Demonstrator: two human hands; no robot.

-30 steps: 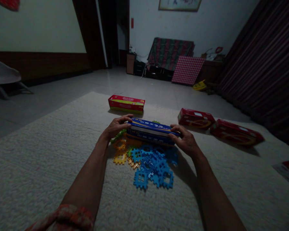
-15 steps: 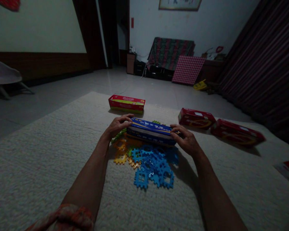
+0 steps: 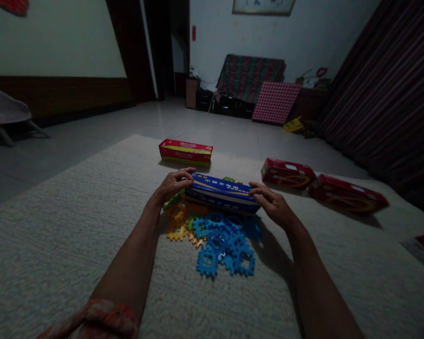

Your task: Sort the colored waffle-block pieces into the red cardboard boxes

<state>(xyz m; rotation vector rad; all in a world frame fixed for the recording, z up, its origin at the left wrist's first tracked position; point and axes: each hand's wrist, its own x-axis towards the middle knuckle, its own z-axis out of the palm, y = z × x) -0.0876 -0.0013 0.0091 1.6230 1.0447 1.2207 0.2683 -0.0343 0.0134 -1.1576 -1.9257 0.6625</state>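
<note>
In the head view, a glossy, oblong blue box [image 3: 223, 192] was held lengthwise between the hands, the left hand [image 3: 172, 187] gripping its left end and the right hand [image 3: 271, 203] its right, fingers bent over the edges. Just nearer lay flat, notched blue tiles [image 3: 229, 242], with orange tiles [image 3: 176, 237] to their left, on a pale, rough-textured mat [image 3: 74, 212].

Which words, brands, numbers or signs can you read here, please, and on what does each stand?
No text reads clearly.
Long blue cardboard box: white and yellow characters, too blurred.
Long red-and-yellow cardboard box: white lettering, too blurred.
Two dark red cardboard boxes: labels too small.
Framed wall picture: marks too small.
</note>
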